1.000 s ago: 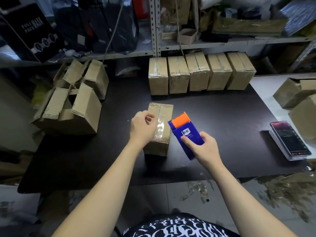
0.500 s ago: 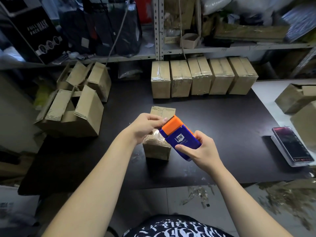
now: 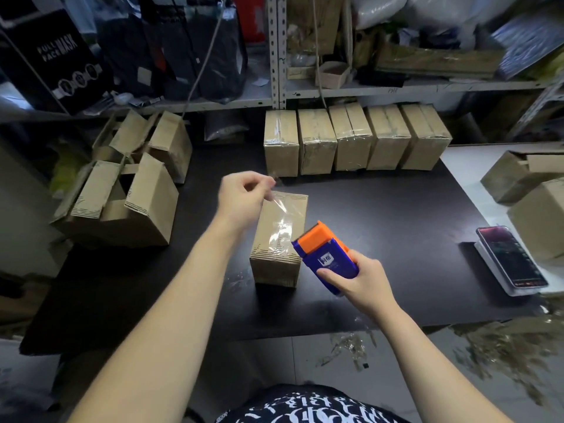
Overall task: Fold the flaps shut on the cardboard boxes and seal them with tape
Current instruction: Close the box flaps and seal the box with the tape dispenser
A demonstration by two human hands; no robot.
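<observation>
A small closed cardboard box (image 3: pixel 276 264) stands in the middle of the black table (image 3: pixel 381 215). My right hand (image 3: pixel 360 280) grips a blue tape dispenser with an orange head (image 3: pixel 325 254) at the box's near right corner. My left hand (image 3: pixel 244 198) pinches the free end of clear tape above the box's far left edge. The clear tape strip (image 3: pixel 282 225) stretches between my left hand and the dispenser, over the box's top.
Several taped boxes (image 3: pixel 354 138) stand in a row at the table's back under a shelf. Open boxes with raised flaps (image 3: pixel 122 196) sit at the left. More boxes (image 3: pixel 528 190) and a phone on a stand (image 3: pixel 509 257) lie at the right. Tape scraps litter the floor.
My left hand left the box top, took the tape's end at the dispenser and pulled it up and away to the far left. The dispenser dropped toward the box's near right corner.
</observation>
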